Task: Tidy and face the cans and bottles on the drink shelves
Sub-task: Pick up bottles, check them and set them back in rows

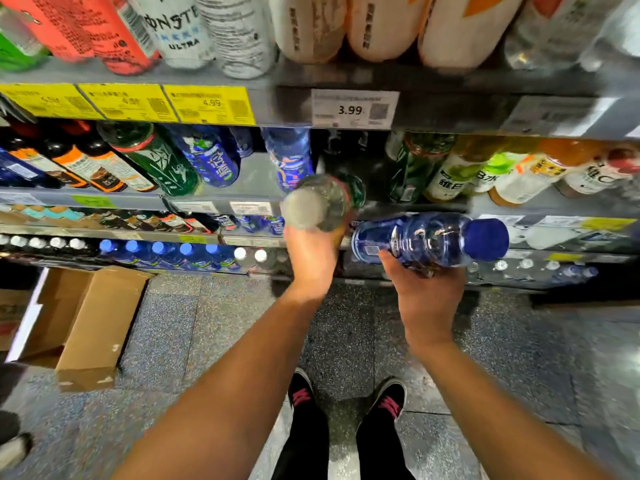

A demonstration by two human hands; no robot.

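Observation:
My left hand (311, 261) grips a clear bottle (320, 202) with a green and red label, its round base turned toward me, just in front of the middle shelf. My right hand (426, 285) holds a blue bottle (426, 242) lying sideways, its blue cap pointing right. Behind the clear bottle the middle shelf (256, 181) has a bare gap beside one standing blue bottle (289, 157). Green bottles (156, 157) and more blue bottles (214, 157) stand to the left of the gap, and green and pale yellow bottles (446, 171) to the right.
The top shelf carries cans (180, 29) and large bottles above the price tags (353, 109). Lower shelves hold rows of blue-capped bottles (159, 249). An open cardboard box (86, 323) sits on the floor at the left. My shoes (346, 396) stand on speckled floor below.

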